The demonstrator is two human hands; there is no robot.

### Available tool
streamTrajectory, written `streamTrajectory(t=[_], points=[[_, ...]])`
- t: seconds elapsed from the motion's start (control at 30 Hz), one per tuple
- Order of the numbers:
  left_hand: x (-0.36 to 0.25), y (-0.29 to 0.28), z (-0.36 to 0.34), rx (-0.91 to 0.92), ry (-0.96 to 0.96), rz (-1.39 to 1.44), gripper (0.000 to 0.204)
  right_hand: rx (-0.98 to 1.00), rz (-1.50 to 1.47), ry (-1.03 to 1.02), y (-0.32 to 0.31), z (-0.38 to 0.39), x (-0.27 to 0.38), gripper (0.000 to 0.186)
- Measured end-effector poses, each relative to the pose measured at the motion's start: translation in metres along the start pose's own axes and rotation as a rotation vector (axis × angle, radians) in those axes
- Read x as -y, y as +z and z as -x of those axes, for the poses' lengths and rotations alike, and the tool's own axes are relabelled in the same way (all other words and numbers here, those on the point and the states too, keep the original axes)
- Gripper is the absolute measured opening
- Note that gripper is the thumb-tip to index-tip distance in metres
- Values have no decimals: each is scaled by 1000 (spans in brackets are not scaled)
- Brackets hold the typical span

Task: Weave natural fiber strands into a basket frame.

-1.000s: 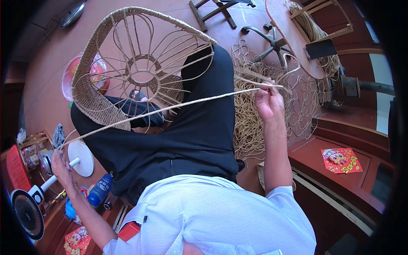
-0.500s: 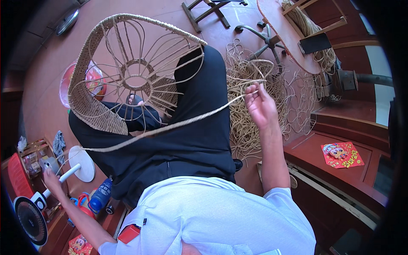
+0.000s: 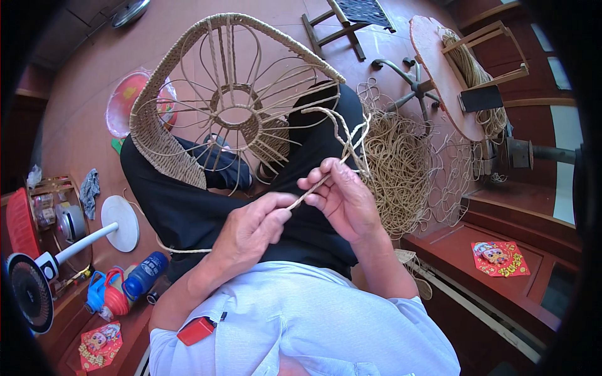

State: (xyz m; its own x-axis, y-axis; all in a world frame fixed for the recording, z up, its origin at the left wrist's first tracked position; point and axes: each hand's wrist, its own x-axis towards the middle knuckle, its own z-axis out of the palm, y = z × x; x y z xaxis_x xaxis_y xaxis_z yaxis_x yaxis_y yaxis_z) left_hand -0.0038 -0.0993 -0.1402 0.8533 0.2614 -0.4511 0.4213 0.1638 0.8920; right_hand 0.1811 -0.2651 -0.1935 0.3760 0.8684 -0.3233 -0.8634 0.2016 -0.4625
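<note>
My left hand (image 3: 254, 227) and my right hand (image 3: 342, 194) are close together above my lap, both pinching one tan twisted cord (image 3: 307, 193). Past my right fingers the cord's loose end splits into curling strands. Its other end trails out from under my left forearm, over my left thigh. Beyond my hands a half-woven basket frame (image 3: 143, 139) rests against my legs, leaning away. Its ribs spread from a ring in the middle, and braided cord covers the rim and one side.
A heap of loose cord (image 3: 396, 178) lies on the floor to my right, near a wheeled chair base (image 3: 414, 94). At left stand a small fan (image 3: 30, 293) with a white round base, bottles (image 3: 145, 276) and a red plastic-covered bowl (image 3: 128, 100). A folding stool (image 3: 342, 31) stands at the back.
My hands were far apart, with the cord stretched across my lap. Both have come together at the middle, the left moving right and the right moving left and nearer. The view has shifted slightly.
</note>
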Motion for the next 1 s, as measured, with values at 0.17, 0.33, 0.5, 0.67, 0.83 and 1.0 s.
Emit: streamTrajectory(t=[0.17, 0.33, 0.5, 0.67, 0.83, 1.0], points=[[13, -49, 21, -206, 41, -161, 23, -166, -100, -207, -45, 3, 52, 23], [18, -90, 49, -308, -34, -128, 23, -290, -184, -273, -72, 3, 76, 24], [33, -129, 72, -556, -62, -300, 23, -277, -111, -272, -59, 0, 64, 23], [28, -144, 95, -613, -185, -461, 20, -235, 173, -239, -31, -3, 51, 25], [20, -129, 82, -628, -184, -790, 15, -224, 1238, -475, 21, -4, 24, 20], [18, -140, 88, -554, -118, -607, 19, 168, 1728, -642, 36, -18, -5, 41]])
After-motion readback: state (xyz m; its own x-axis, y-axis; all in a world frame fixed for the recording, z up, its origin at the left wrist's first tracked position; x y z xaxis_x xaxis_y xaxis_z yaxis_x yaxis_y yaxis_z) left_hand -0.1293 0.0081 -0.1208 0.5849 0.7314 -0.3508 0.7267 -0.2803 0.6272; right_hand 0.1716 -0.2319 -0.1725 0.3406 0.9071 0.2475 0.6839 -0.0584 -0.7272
